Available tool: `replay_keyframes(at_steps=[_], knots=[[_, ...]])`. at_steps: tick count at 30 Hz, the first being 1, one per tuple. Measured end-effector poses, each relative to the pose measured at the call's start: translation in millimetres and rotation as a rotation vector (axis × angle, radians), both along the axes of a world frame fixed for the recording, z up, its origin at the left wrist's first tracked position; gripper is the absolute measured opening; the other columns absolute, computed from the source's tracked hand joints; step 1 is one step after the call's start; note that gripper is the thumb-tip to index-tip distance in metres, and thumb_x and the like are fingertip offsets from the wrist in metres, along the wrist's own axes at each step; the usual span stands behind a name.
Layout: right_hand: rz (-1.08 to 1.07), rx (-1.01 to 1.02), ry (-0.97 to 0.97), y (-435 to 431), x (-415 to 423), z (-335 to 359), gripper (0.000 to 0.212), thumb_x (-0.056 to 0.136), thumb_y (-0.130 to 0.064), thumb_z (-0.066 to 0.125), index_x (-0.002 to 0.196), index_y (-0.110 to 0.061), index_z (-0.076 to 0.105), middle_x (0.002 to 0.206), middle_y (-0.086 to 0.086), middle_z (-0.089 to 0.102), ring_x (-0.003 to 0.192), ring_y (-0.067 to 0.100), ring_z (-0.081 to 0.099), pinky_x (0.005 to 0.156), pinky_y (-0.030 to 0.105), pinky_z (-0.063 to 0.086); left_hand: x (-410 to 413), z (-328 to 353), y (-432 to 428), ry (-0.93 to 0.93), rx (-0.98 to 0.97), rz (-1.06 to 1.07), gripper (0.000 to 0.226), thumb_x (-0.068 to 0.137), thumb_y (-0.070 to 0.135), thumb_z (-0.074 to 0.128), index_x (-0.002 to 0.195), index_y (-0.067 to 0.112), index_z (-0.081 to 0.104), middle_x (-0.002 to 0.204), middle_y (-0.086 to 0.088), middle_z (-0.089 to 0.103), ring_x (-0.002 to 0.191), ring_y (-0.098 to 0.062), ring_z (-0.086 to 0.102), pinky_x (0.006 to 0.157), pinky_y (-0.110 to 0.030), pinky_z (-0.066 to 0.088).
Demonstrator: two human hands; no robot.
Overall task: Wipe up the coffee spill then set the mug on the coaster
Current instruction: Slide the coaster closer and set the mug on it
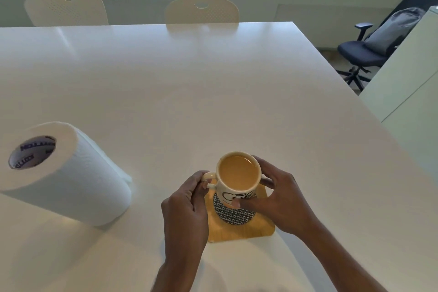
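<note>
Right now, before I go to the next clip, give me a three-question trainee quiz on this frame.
1. True or false: the mug is over the coaster.
2. Which hand pinches the mug's handle: A) left hand B) right hand C) neither?
3. What lies on its side on the table, left of the hands?

Key
1. True; whether it already rests there can't be told.
2. A. The right hand steadies the mug's body.
3. The paper towel roll.
</note>
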State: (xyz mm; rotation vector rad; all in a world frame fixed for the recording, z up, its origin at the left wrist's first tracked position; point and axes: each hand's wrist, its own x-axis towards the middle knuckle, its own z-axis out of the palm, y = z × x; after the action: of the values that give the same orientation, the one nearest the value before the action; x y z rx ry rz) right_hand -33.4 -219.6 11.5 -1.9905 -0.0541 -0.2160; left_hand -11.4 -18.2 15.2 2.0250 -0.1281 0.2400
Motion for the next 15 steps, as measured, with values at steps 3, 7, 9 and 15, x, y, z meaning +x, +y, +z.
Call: replay_keyframes(at_steps=[3, 7, 9, 15], knots=[[-0.003, 0.008, 0.005, 1.0, -6.9, -1.3, 0.082, 0.064, -0.045, 0.1, 0.136, -0.05, 0.061, 0.13, -0.026, 0.072, 0.124, -0.001, 0.066, 0.098, 0.009, 0.052, -5.9, -3.6, 0.8, 0.002, -0.014, -0.015, 0.025, 0.1, 0.014, 0.067, 0.114, 0.031, 0.079, 0.094, 0.036, 0.07, 0.092, 0.013, 0.067, 0.076, -0.001, 0.048], [-0.011, 0.019, -0.01, 4.8, -14.3, 0.9, 0.078, 0.065, -0.055, 0.094, 0.135, -0.054, 0.06, 0.13, -0.025, 0.072, 0.124, 0.0, 0.067, 0.098, 0.008, 0.05, -11.7, -8.6, 2.7, 0.005, -0.02, -0.025, 0.026, 0.099, 0.013, 0.068, 0.116, 0.029, 0.079, 0.097, 0.041, 0.067, 0.095, 0.017, 0.066, 0.079, 0.0, 0.047], [-0.015, 0.027, -0.005, 5.5, -16.5, 0.9, 0.078, 0.065, -0.056, 0.094, 0.135, -0.053, 0.061, 0.13, -0.024, 0.073, 0.124, 0.001, 0.067, 0.098, 0.008, 0.05, -13.6, -10.3, 3.3, 0.009, -0.028, -0.031, 0.025, 0.099, 0.013, 0.068, 0.115, 0.029, 0.079, 0.093, 0.044, 0.067, 0.093, 0.015, 0.068, 0.077, -0.001, 0.047], [-0.006, 0.026, 0.012, 3.3, -17.1, -4.1, 0.08, 0.065, -0.045, 0.098, 0.135, -0.05, 0.062, 0.13, -0.022, 0.073, 0.124, 0.0, 0.067, 0.097, 0.007, 0.05, -15.4, -11.7, 4.3, -0.004, -0.032, -0.044, 0.025, 0.1, 0.014, 0.067, 0.113, 0.031, 0.079, 0.092, 0.044, 0.07, 0.09, 0.009, 0.071, 0.076, -0.006, 0.051]])
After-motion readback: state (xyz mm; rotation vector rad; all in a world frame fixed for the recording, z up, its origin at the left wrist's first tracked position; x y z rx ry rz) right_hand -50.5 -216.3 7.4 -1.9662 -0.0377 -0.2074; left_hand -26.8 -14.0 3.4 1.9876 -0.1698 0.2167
